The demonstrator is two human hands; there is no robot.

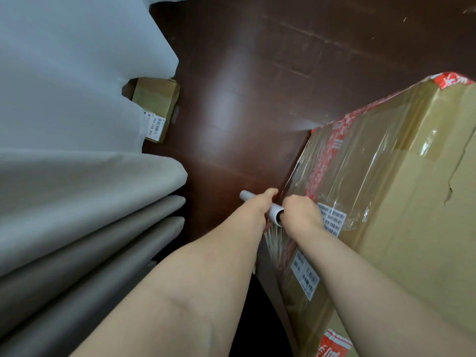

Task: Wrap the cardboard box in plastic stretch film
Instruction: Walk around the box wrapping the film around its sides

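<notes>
Both hands clamp the film roll (273,210) by its grey core. The left hand (258,205) wraps the tube around its middle, and the right hand (302,213) curls over its near, open end; whether a finger sits inside the core cannot be told. The roll's long axis runs from the right hand out past the left hand, where a bare stub of tube pokes out over the floor (247,104). The cardboard box (401,191) lies just to the right of the right hand, its labelled side face nearest that hand, so the right hand is the closer of the 2. Stretch film (274,239) fans taut from beneath the hands onto that face, and glossy film already covers part of the top. The next pass likely means carrying the roll along this side, with tension kept toward the box.
</notes>
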